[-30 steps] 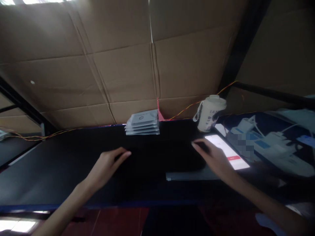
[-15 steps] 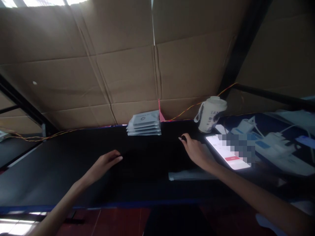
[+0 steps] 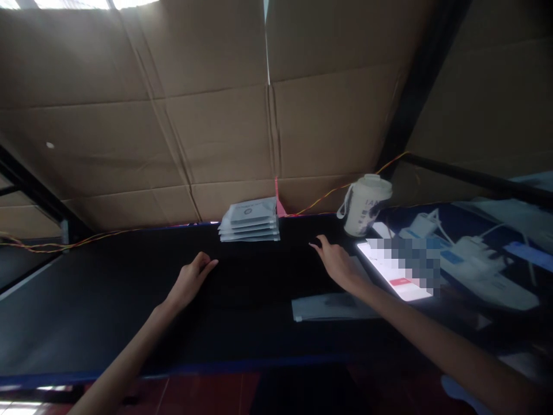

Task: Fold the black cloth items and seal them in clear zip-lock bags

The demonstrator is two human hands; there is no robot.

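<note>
Black table (image 3: 108, 305) fills most of the view, and both hands are above or on it, well apart. L hand (image 3: 188, 282) has thumb and index close together; R hand (image 3: 339, 266) has fingers curled, tips near each other. Whether they pinch sth dark I cannot tell, b/c black on black hides it. Nearest clear thing is the bag (image 3: 324, 307), lying flat nearer to the front edge, w/ the R forearm passing over its right end. Main risk, I judge: the sleeveless forearm comes down and drags the bag, as it looks thin and light. Also the phone (image 3: 386, 271) is just beside the R wrist, so a backward swing of the elbow or wrist could push it or press its lit screen. The cup (image 3: 367, 206) stands upright behind the phone; a wide reach to the right could tip it. The stack (image 3: 249, 220) near the back edge has uneven layers, so a careless touch may let it slide. Compared w/ the frame 1 s ago, R hand is further left and no longer covers part of the phone; more of the bag is visible too. Stack and cup stay approx. where they were.
</note>
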